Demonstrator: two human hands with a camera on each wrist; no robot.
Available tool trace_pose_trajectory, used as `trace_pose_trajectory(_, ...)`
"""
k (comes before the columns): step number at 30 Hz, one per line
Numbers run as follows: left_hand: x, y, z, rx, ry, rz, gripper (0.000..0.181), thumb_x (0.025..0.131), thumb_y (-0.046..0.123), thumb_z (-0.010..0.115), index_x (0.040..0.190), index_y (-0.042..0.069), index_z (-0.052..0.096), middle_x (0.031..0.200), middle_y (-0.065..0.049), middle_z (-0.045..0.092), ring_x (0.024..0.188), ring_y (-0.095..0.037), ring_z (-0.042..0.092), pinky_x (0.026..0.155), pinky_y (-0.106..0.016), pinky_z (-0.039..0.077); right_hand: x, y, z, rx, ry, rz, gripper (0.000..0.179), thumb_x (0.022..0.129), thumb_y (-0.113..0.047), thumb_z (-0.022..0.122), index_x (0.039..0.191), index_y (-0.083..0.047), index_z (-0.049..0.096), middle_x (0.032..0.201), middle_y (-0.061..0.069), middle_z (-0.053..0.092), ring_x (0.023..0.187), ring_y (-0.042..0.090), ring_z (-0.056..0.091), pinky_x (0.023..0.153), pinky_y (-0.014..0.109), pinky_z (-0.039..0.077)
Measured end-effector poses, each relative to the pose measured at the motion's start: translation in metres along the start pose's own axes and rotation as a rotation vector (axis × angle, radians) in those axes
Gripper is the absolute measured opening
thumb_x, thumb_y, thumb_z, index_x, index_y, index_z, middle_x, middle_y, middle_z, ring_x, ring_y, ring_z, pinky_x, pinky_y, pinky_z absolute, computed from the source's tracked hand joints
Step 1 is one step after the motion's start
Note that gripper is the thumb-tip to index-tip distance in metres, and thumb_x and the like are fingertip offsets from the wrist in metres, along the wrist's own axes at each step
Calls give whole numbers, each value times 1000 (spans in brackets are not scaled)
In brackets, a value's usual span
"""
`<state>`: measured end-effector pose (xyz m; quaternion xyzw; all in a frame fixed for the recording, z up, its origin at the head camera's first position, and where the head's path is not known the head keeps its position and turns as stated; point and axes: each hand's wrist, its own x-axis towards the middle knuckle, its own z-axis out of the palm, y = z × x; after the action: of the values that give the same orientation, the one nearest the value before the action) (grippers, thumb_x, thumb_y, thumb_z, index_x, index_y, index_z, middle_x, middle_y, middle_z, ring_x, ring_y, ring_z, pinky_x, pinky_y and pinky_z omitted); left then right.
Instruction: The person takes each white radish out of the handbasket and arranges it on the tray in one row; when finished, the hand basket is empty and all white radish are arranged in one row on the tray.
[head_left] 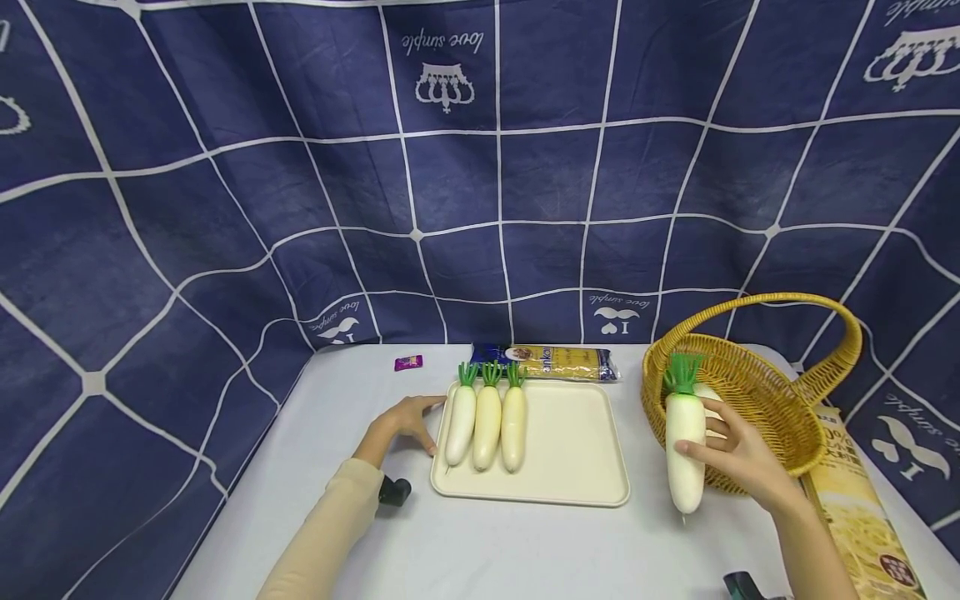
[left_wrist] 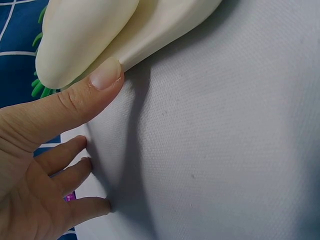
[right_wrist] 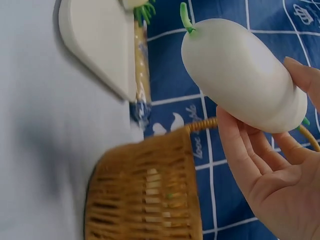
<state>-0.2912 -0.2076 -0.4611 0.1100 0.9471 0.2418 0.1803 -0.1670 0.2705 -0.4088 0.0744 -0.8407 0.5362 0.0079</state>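
Observation:
My right hand [head_left: 731, 450] holds a white radish [head_left: 686, 454] with green leaf stubs, tip downward, in front of the wicker basket [head_left: 806, 437]. Behind it shows another pale piece [head_left: 707, 392]; whether it lies in the basket or in the hand I cannot tell. In the right wrist view, the thumb and fingers are around the radish [right_wrist: 240, 70]. On the left, my left hand [head_left: 405, 421] has its fingers spread beside the cream tray [head_left: 570, 450]. Its thumb [left_wrist: 95, 87] touches the tray's rim in the left wrist view. Three radishes [head_left: 487, 429] lie side by side on the tray's left part, leaves toward the back.
A blue and yellow pasta packet [head_left: 558, 363] lies behind the tray. Left of that is a small purple wrapped packet [head_left: 408, 362]. A long yellow noodle package [head_left: 855, 517] extends along the right edge, partly under the basket. Blue cloth [head_left: 540, 183] hangs around the white table.

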Motion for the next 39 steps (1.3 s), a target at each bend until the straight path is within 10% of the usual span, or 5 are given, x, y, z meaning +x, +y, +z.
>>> trace_pose_trajectory(15, 1, -1, 1, -7, 4, 5, 103, 48, 17, 93, 140, 13, 46, 136, -22, 48, 127, -38, 44, 106, -54, 35, 26, -3, 37, 30, -49, -30, 72, 83, -14, 70, 138, 8, 29, 124, 32, 51, 109, 41, 56, 81, 28, 53)
trace_pose_trajectory(39, -1, 0, 0, -1, 2, 9, 101, 49, 16, 92, 140, 12, 46, 138, -21, 47, 129, -39, 40, 107, -54, 33, 65, -1, 85, 214, -96, 51, 75, 81, -13, 71, 141, 5, 29, 127, 33, 48, 107, 34, 58, 84, 35, 52)
